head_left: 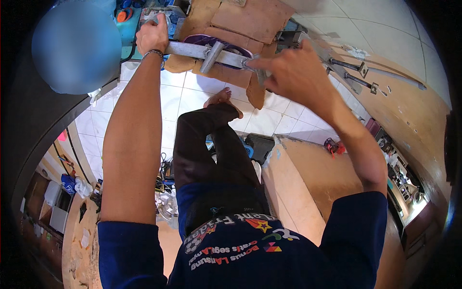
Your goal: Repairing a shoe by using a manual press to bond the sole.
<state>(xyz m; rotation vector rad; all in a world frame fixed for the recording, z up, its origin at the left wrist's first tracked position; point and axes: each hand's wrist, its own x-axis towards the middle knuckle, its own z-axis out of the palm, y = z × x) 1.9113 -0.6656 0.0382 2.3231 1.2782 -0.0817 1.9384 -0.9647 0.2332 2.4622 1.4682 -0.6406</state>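
A pale grey metal bar [185, 48] with short round tubes across it spans the space in front of me. My left hand [153, 36] is closed around its left end, thumb up. One crosswise tube [211, 57] sits near the middle of the bar. Another short tube [261, 77] stands at the right end, beside my right hand [296, 72]. The index finger of that hand stretches left and touches the joint there. Its thumb is close to the tube, and the other fingers are partly hidden. Under the bar shows a dark purple oval thing [238, 48].
Brown cardboard sheets [250, 21] lie beyond the bar. A blurred blue round shape [77, 45] fills the upper left. Metal rods with end brackets [353, 67] lie at right by a wooden panel [399, 91]. My bare foot [221, 98] rests on white floor tiles [161, 103].
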